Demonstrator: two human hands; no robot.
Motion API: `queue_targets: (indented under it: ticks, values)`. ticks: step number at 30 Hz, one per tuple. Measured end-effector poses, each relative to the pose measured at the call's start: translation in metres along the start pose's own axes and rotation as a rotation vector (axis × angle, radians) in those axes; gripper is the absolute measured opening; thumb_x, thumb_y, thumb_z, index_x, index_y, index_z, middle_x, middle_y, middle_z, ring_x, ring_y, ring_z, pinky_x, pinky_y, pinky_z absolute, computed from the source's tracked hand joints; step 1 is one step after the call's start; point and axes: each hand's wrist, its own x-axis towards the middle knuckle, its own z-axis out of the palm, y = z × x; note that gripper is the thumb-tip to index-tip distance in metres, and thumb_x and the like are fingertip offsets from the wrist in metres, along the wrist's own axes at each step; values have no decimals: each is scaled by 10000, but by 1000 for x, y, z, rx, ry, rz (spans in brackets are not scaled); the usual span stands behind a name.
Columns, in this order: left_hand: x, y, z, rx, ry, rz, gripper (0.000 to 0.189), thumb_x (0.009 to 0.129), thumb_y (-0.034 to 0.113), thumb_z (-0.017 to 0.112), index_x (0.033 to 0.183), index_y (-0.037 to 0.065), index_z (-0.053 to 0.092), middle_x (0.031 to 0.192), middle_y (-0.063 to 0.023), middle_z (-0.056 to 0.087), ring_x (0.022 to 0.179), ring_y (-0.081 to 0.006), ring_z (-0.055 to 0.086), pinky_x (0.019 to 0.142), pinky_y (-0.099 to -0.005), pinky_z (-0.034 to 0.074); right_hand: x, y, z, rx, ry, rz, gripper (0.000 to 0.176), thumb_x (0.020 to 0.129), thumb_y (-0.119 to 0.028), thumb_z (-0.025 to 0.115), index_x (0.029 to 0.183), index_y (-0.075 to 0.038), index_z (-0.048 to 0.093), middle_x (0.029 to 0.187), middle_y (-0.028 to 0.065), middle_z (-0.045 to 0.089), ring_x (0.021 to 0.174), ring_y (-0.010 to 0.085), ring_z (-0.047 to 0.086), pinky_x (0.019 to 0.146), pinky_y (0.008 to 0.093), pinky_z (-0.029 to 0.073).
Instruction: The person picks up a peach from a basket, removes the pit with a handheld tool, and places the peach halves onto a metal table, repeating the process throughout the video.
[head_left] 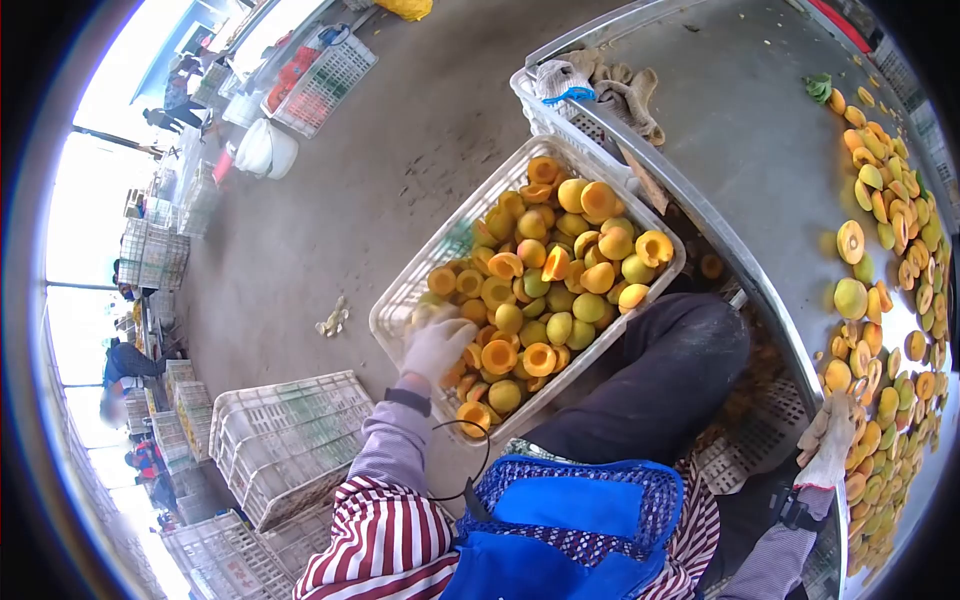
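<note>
My left hand (435,345), in a pale glove, is over the left side of a white plastic crate (405,285) filled with halved orange-yellow fruit (540,359). Motion blurs its fingers, and I cannot see whether they hold anything. At the edge of the metal table (740,130), my right hand (830,440) wears a glove with tan fingers. Its fingers are bent together beside the many fruit halves (880,410) spread over the tabletop; whatever they hold is hidden.
Empty white crates (290,440) stand at lower left. Worn gloves (625,95) lie at the table's corner. A white bucket (266,149) and a crate with red items (320,80) are farther off. People (180,97) appear at far left. My dark-clothed leg (650,380) is beside the fruit crate.
</note>
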Motion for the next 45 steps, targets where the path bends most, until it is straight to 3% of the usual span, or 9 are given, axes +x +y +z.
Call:
queue_targets:
  ticks: [9, 11, 13, 17, 24, 32, 34, 41, 45]
  values:
    - [134, 127, 46, 122, 479, 231, 585, 939, 484, 562, 1434, 181, 487, 1547, -193, 382, 1461, -400, 294, 1189, -519, 252, -10, -7, 6, 37, 3, -4, 292, 957, -399, 558, 802, -161, 492, 499, -22, 419, 313, 122, 382, 271, 265, 254]
    - [116, 144, 71, 413, -12, 403, 661, 919, 521, 570, 1483, 204, 434, 1571, -119, 376, 1469, -341, 309, 1184, -602, 185, -13, -10, 7, 39, 25, 13, 330, 962, -391, 567, 786, -123, 487, 475, 7, 414, 289, 142, 404, 239, 283, 309]
    - [103, 149, 78, 450, 42, 482, 619, 914, 521, 563, 1444, 209, 504, 1548, -85, 412, 1447, -320, 344, 1159, -589, 228, -12, -11, 5, 32, 4, 36, 366, 946, -405, 588, 736, -118, 502, 475, 9, 434, 295, 145, 425, 241, 285, 326]
    - [101, 206, 39, 428, -42, 394, 301, 879, 390, 598, 908, 154, 782, 1034, -61, 721, 997, -285, 676, 908, -453, 473, -9, -14, 3, 43, -12, 81, 394, 949, -405, 582, 689, -119, 504, 469, 16, 455, 298, 149, 455, 243, 283, 344]
    - [121, 285, 98, 123, 509, 1214, 231, 805, 196, 710, 1020, 114, 695, 1147, -108, 642, 1122, -307, 604, 961, -428, 500, -12, -14, 1, 38, -30, 90, 320, 930, -383, 567, 752, -122, 517, 475, 0, 439, 298, 153, 432, 248, 292, 332]
    - [85, 219, 68, 243, 271, 1137, 145, 828, 251, 704, 835, 107, 718, 954, -82, 683, 1015, -302, 651, 840, -442, 536, 0, -8, -4, 26, -96, 105, 340, 942, -354, 528, 710, -111, 475, 445, 29, 429, 285, 173, 440, 241, 300, 346]
    - [56, 241, 30, 397, -463, 315, 231, 883, 310, 679, 892, 84, 728, 963, -127, 692, 950, -328, 660, 816, -436, 534, 0, -6, -5, 31, -108, 102, 341, 943, -348, 525, 704, -111, 471, 442, 31, 428, 285, 174, 443, 240, 299, 347]
    - [176, 231, 42, 50, 641, 659, 550, 876, 420, 686, 1334, 134, 585, 1370, -195, 558, 1243, -360, 536, 1027, -470, 455, -11, -19, 1, 52, -52, 82, 345, 940, -338, 536, 689, -114, 459, 435, 27, 413, 279, 167, 419, 253, 284, 338]
    - [171, 237, 73, 158, 357, 560, 636, 868, 496, 668, 1400, 172, 539, 1525, -188, 387, 1386, -391, 394, 1161, -447, 320, -15, -23, 6, 68, -30, 81, 337, 946, -315, 525, 685, -115, 453, 430, 21, 402, 269, 164, 398, 267, 286, 327]
